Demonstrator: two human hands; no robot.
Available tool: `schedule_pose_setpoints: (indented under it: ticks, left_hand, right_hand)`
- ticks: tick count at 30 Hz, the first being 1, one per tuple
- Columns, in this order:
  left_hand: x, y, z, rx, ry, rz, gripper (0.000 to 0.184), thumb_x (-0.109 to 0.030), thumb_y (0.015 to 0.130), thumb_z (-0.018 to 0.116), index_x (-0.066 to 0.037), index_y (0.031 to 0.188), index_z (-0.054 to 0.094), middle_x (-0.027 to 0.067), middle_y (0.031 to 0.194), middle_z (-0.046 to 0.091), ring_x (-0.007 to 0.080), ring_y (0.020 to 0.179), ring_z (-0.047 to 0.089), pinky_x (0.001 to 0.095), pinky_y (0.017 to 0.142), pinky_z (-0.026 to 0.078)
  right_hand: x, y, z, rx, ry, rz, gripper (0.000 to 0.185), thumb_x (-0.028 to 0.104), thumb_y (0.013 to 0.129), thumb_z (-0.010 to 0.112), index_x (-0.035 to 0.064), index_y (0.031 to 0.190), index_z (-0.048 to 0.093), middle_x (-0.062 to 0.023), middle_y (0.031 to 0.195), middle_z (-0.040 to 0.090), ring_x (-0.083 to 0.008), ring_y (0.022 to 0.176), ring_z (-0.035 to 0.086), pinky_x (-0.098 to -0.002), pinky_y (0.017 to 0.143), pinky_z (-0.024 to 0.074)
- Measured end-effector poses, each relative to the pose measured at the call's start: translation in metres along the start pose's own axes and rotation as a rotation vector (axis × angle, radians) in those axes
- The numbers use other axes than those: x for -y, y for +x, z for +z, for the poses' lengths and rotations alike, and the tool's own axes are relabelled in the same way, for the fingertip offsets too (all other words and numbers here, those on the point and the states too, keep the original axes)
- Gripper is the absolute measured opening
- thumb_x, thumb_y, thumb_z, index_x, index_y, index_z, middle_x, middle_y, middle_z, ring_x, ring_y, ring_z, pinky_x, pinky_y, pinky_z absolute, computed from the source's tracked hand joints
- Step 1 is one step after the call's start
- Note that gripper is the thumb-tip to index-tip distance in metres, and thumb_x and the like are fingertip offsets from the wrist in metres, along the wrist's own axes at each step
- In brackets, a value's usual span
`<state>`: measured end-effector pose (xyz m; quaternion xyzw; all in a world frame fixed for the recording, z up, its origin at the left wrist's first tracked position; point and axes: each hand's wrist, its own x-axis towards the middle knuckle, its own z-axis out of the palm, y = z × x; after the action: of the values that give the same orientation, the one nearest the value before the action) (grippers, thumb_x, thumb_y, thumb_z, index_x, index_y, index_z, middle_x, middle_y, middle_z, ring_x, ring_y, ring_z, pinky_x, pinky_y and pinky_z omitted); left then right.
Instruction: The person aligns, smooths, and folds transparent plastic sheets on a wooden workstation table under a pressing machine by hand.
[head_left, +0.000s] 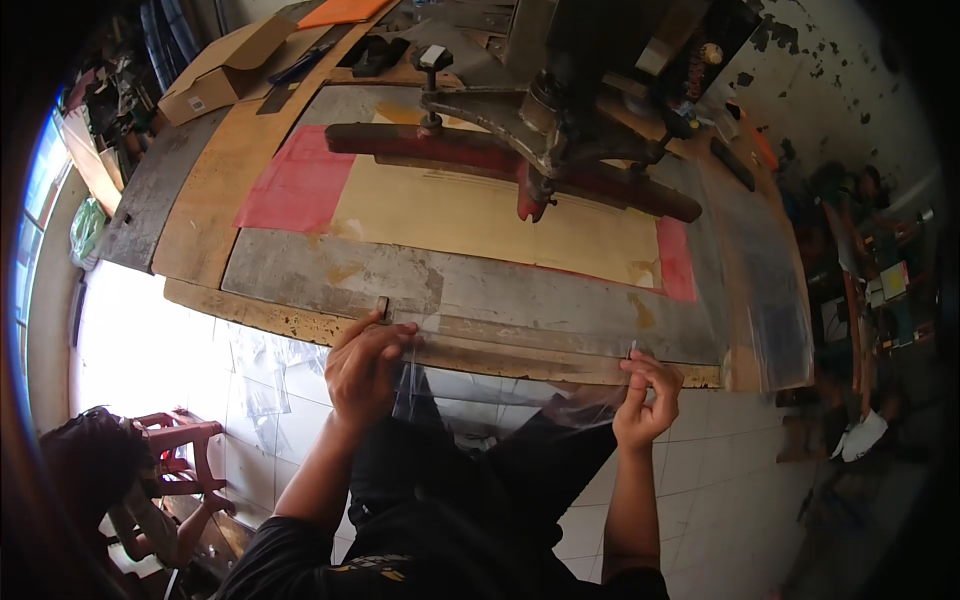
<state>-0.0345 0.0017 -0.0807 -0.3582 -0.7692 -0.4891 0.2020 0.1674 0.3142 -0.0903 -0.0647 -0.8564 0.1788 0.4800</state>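
Observation:
A thin clear plastic sheet [585,408] spans between my two hands along the table's front edge and hangs partly below it. My left hand [362,368] is closed on the sheet's left part, fingers beside a small upright peg [385,308]. At the right, my right hand [648,402] pinches the sheet's other end, close to a second small peg [633,348]. Beyond my hands lies a grey metal plate [300,275], carrying a yellowish sheet [440,220] with pink-red ends. Over it stands a red pressing bar [440,146] on a dark metal arm.
A cardboard box [225,70] sits at the back left. Clear plastic sheets [775,320] lie on the table's right side. Below left, another person [95,480] is near a red stool [185,440]. More clear plastic [262,375] hangs under the front edge.

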Motion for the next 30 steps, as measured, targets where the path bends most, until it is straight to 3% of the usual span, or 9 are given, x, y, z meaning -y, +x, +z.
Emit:
schedule_pose_setpoints:
  ticks: [2,6,8,14,16,18,21,25,30]
  left_hand:
    - [0.004,-0.008,0.007,-0.09,0.054,0.107,0.01,-0.011,0.109,0.059,-0.007,0.103,0.066,0.0051,0.094,0.083,0.0241,0.099,0.081,0.045,0.099,0.054]
    - [0.013,-0.008,0.019,-0.165,0.159,0.228,0.007,-0.013,0.11,0.058,-0.01,0.105,0.061,0.0046,0.094,0.083,0.0223,0.1,0.081,0.0412,0.101,0.051]
    - [0.013,-0.009,0.024,-0.222,0.267,0.205,0.018,-0.025,0.116,0.049,-0.012,0.107,0.058,0.0021,0.086,0.082,0.0239,0.096,0.081,0.042,0.097,0.052]
    - [0.012,0.001,0.013,-0.211,0.222,0.213,0.014,-0.014,0.114,0.052,-0.009,0.104,0.061,0.0039,0.081,0.08,0.0214,0.085,0.08,0.0361,0.082,0.053]
    - [0.002,0.014,0.004,-0.202,0.191,0.121,0.016,-0.013,0.112,0.054,-0.005,0.101,0.064,0.0055,0.079,0.077,0.0197,0.079,0.077,0.0344,0.075,0.053]
    - [-0.015,0.036,-0.008,-0.19,0.156,0.028,0.02,-0.012,0.111,0.057,-0.002,0.098,0.068,0.0071,0.076,0.075,0.018,0.074,0.074,0.0327,0.068,0.052]
    - [-0.035,0.087,-0.017,0.091,-0.08,-0.498,0.022,-0.019,0.106,0.065,0.0,0.102,0.076,0.0134,0.07,0.07,0.0316,0.064,0.07,0.0387,0.062,0.052]
    - [0.013,0.13,0.003,0.263,0.066,-0.449,0.029,-0.022,0.106,0.066,0.005,0.101,0.074,0.0146,0.069,0.067,0.0197,0.065,0.068,0.0355,0.064,0.051]
    - [0.07,0.159,0.031,0.284,0.232,-0.218,0.027,-0.023,0.101,0.07,0.003,0.101,0.074,0.0223,0.075,0.071,0.0396,0.073,0.071,0.048,0.069,0.053]
  right_hand:
    - [-0.011,-0.009,0.009,-0.019,-0.025,-0.062,0.007,0.016,0.11,0.06,0.0099,0.115,0.059,-0.003,0.098,0.081,-0.0235,0.099,0.078,-0.0361,0.097,0.0438]
    - [-0.023,-0.014,0.025,-0.142,-0.087,-0.213,0.017,0.023,0.115,0.052,0.0076,0.119,0.057,-0.0081,0.099,0.08,-0.0254,0.101,0.077,-0.0376,0.096,0.0449]
    - [-0.026,-0.013,0.026,-0.156,-0.121,-0.246,0.018,0.025,0.116,0.05,0.0078,0.12,0.057,-0.0084,0.099,0.08,-0.0252,0.102,0.078,-0.0377,0.096,0.0441]
    - [-0.015,0.006,0.012,-0.156,-0.071,-0.208,0.011,0.018,0.112,0.058,0.0092,0.118,0.062,-0.0048,0.093,0.078,-0.0202,0.086,0.079,-0.0332,0.084,0.0481]
    - [0.003,0.023,-0.004,-0.015,0.239,0.321,0.012,0.015,0.109,0.065,0.0045,0.109,0.07,-0.0055,0.088,0.075,-0.0153,0.077,0.075,-0.0287,0.069,0.0513]
    - [0.019,0.063,-0.017,0.021,0.351,0.401,0.017,0.017,0.106,0.072,-0.0003,0.103,0.072,-0.0062,0.084,0.073,-0.0099,0.073,0.069,-0.024,0.058,0.0489]
    - [0.017,0.109,-0.013,0.175,0.356,0.614,0.022,0.018,0.103,0.076,-0.0037,0.102,0.073,-0.0047,0.078,0.07,-0.0069,0.07,0.062,-0.0244,0.064,0.0482]
    - [-0.048,0.14,0.034,0.375,0.273,0.518,0.024,0.02,0.1,0.078,-0.0035,0.098,0.075,-0.0041,0.077,0.071,-0.0069,0.07,0.062,-0.0267,0.064,0.0477]
    - [-0.065,0.171,0.069,0.552,0.157,0.673,0.021,0.02,0.093,0.082,-0.001,0.095,0.077,-0.0059,0.076,0.073,-0.014,0.067,0.066,-0.0311,0.063,0.0489]
